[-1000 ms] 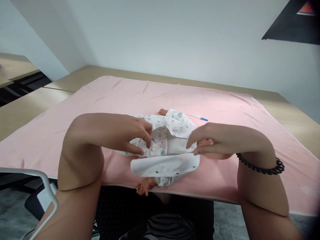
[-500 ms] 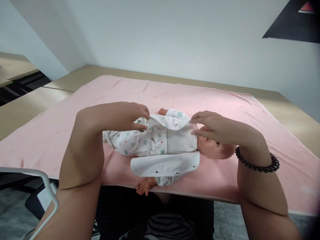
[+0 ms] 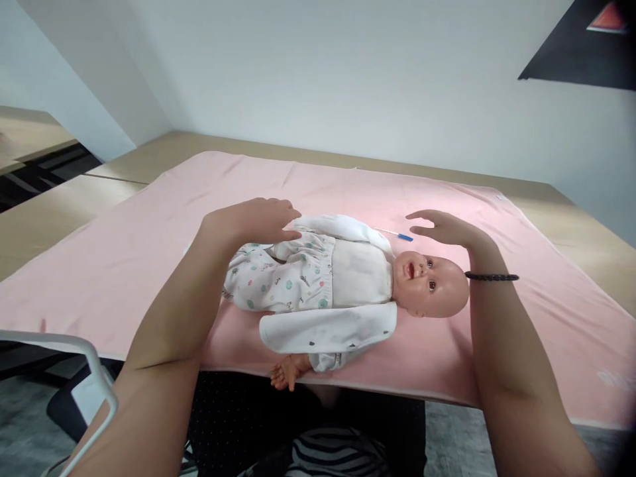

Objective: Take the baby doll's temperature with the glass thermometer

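A baby doll [image 3: 431,285] lies on its back, head to the right, in printed white trousers [image 3: 278,281] and a white jacket whose two front flaps are spread apart over a plain white torso [image 3: 360,268]. My left hand [image 3: 265,220] is over the far side of the trousers, thumb and fingers apart, fingertips by the lower corner of the far flap [image 3: 338,226]. Whether they touch it I cannot tell. My right hand [image 3: 442,227] hovers beyond the doll's head, open and holding nothing. Near its fingertips lies a thin white stick with a blue end [image 3: 405,237].
A pink cloth [image 3: 238,179] covers much of the wooden table [image 3: 114,192]. The doll's near hand [image 3: 288,372] lies over the cloth's front edge. A white curved frame [image 3: 94,364] stands at the lower left, and a wall [image 3: 322,86] rises behind the table.
The far jacket flap has been folded outward, away from the torso, covering the doll's far arm. My right hand has let go of it and moved right, leaving the blue-ended stick in view.
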`<state>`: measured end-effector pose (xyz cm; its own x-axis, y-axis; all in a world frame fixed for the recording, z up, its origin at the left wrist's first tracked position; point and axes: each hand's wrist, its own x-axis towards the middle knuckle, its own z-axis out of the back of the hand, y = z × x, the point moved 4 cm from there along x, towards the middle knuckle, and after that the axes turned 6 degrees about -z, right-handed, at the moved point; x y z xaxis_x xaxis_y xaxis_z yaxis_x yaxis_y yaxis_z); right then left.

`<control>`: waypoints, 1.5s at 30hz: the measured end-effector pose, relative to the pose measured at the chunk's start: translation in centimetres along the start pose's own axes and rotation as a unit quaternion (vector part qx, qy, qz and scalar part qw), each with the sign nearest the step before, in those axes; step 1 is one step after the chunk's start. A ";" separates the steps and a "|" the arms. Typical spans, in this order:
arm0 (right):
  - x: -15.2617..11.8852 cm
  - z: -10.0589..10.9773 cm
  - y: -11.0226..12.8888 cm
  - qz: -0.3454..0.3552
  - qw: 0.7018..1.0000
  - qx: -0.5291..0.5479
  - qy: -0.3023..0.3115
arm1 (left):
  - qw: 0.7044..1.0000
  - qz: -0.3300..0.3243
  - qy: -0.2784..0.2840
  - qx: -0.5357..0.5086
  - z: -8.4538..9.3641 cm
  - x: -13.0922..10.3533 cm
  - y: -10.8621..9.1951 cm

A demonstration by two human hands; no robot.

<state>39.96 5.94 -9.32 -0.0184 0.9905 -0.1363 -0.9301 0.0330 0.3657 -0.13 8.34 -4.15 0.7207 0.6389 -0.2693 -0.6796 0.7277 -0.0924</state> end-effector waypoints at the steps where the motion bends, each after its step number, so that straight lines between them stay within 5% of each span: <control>1: 0.5 -0.6 -0.9 -0.003 1.000 0.006 0.008 | 1.000 -0.022 -0.005 -0.009 0.0 0.4 -0.6; 8: 2.3 -3.4 -3.2 -0.003 0.999 0.050 0.003 | 0.975 -0.189 0.016 -0.117 -0.8 2.6 -5.7; 15: 0.5 0.1 0.6 0.049 0.982 0.164 -0.078 | 0.963 -0.227 0.046 -0.137 -2.0 3.2 -6.4; 21: -2.6 1.2 6.4 0.127 0.968 0.202 0.073 | 0.965 -0.218 0.051 -0.136 -1.7 3.1 -6.8; 29: -2.0 0.1 7.3 0.136 0.971 0.164 0.107 | 0.966 -0.222 0.035 -0.132 -1.1 2.3 -7.3; 39: 1.2 -2.6 11.0 0.177 0.969 0.048 0.166 | 0.956 -0.241 0.040 -0.163 -2.1 4.2 -5.3; 45: 1.3 -2.6 10.8 0.207 0.963 0.005 0.170 | 0.958 -0.090 -0.185 -0.202 -2.9 7.1 0.3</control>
<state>28.97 7.19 -7.98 -0.5086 0.8177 -0.2697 -0.8133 -0.3533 0.4623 4.40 12.35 -8.88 0.7792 0.6118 0.1365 -0.4842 0.7257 -0.4887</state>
